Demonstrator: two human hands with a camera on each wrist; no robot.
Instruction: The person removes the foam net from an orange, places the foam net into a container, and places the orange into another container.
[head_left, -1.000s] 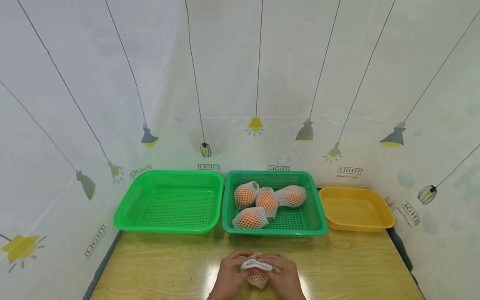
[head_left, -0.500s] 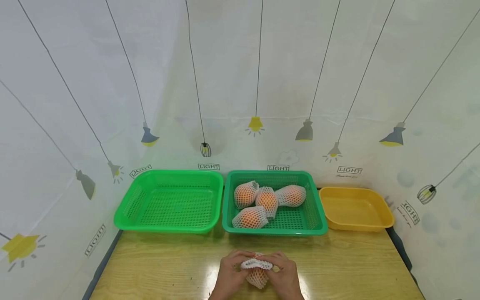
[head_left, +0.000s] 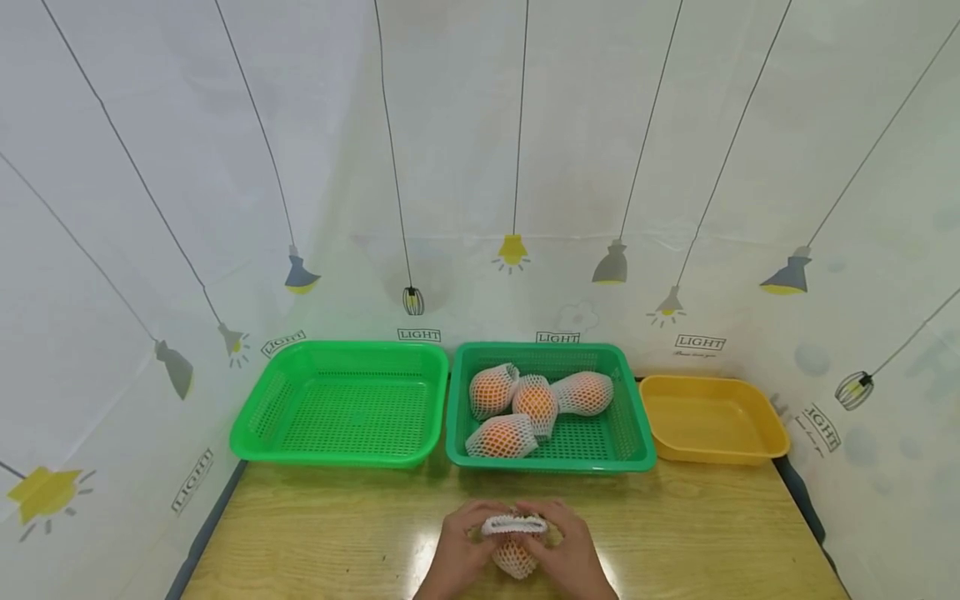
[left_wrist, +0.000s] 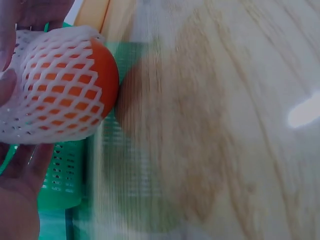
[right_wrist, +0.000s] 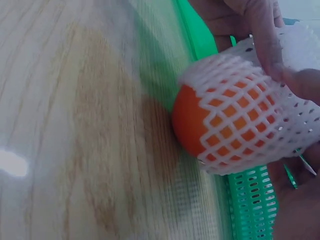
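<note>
Low over the near table, both hands are around an orange [left_wrist: 106, 77] partly covered by a white foam net [right_wrist: 235, 117]. The net's folded white rim [head_left: 513, 524] faces up between the hands. My left hand [head_left: 459, 546] pinches the net on its left side. On the other side, my right hand [head_left: 570, 550] holds it between thumb and fingers. In both wrist views, the bare end of the fruit sticks out at the bottom, close to the tabletop; whether it touches cannot be told. Fingertips behind the rim are partly hidden.
A teal basket [head_left: 551, 465] straight ahead holds several oranges [head_left: 534, 402] in foam nets. To its left stands a bright green basket [head_left: 337, 457], to its right a yellow tray [head_left: 712, 455]. The wooden table [head_left: 330, 533] meets a patterned white curtain [head_left: 465, 167] behind.
My right fingers have shifted slightly along the rim, and the folded rim now lies straighter across. The orange stays in nearly the same place between my hands.
</note>
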